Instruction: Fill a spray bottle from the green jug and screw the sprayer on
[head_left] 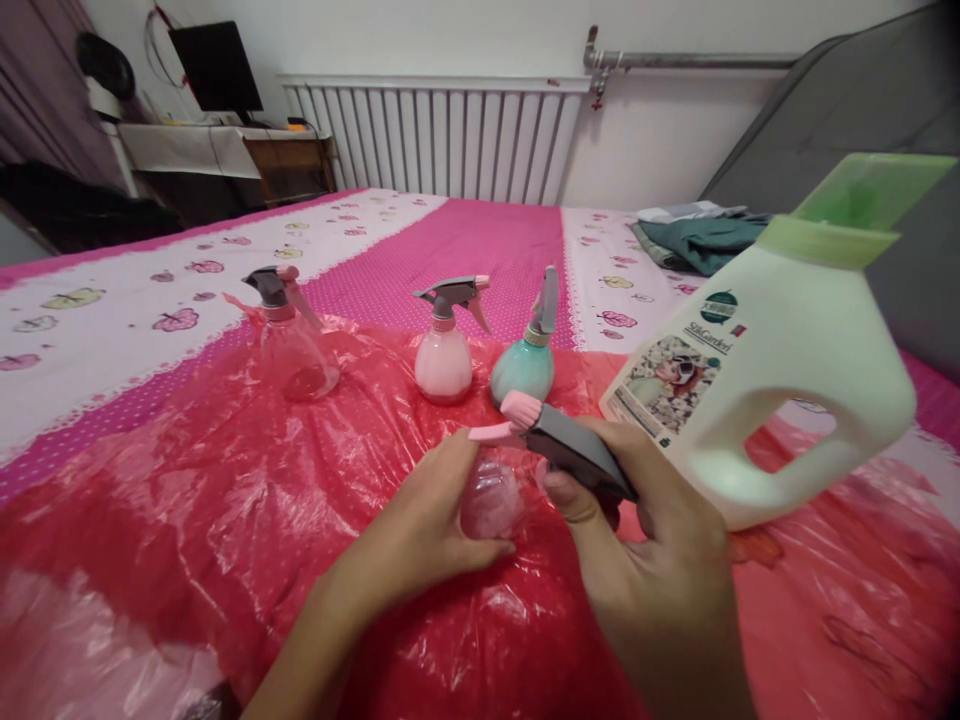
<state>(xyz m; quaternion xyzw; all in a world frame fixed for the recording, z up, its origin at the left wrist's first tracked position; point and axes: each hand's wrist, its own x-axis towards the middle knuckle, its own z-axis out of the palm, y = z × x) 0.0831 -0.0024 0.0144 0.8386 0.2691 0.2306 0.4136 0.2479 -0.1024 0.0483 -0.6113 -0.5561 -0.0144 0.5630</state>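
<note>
My left hand (427, 515) is wrapped round a small clear pinkish spray bottle (495, 500), which tilts over the red plastic sheet. In my right hand (664, 545), thumb and fingers grip a grey and pink trigger spray head (574, 448) beside the bottle's neck. I cannot tell whether the head is seated on the neck. Beyond my hands stand a pink spray bottle (443, 365) and a teal spray bottle (523, 370), both with trigger heads. A clear pink spray bottle (296, 355) stands farther left. Close to my right hand is a large pale green jug (810, 350) with a green cap.
The red plastic sheet (187, 500) lies wrinkled over a bed with a pink patterned bedspread (480, 240). Folded clothes (697, 240) lie behind the jug. A radiator (435, 140) lines the back wall; a desk with a monitor (215, 68) stands back left.
</note>
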